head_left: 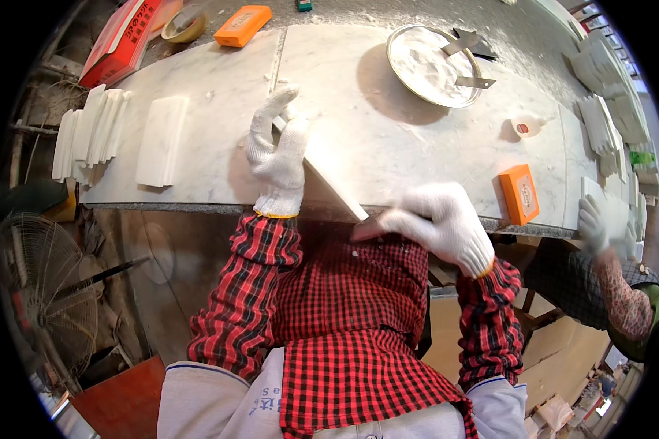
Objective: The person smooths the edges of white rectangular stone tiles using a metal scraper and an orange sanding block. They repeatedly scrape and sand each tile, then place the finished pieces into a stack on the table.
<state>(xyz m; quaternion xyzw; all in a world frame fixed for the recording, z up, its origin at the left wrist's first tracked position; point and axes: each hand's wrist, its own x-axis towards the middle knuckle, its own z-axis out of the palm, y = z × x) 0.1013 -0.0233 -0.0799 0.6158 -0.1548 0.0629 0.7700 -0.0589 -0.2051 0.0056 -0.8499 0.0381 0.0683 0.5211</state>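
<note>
My left hand [277,154], in a white knit glove, is closed round the far part of a long white slab [333,183]. The slab is seen nearly edge-on and slants from the tabletop toward my apron at the table's front edge. Close to the slab's near end is my right hand [439,219], also gloved, its fingers drawn together. The tips are smeared by motion, and what they pinch cannot be made out. A flat white slab [162,142] lies left of my left hand.
Several white slabs [95,128] lean together at the far left. A bowl of white powder [417,67] holds two metal scrapers. Orange boxes [519,194] [242,26], a small white bottle [526,127] and a red box [121,40] lie about. At right, a co-worker's gloved hand [593,223] touches slabs.
</note>
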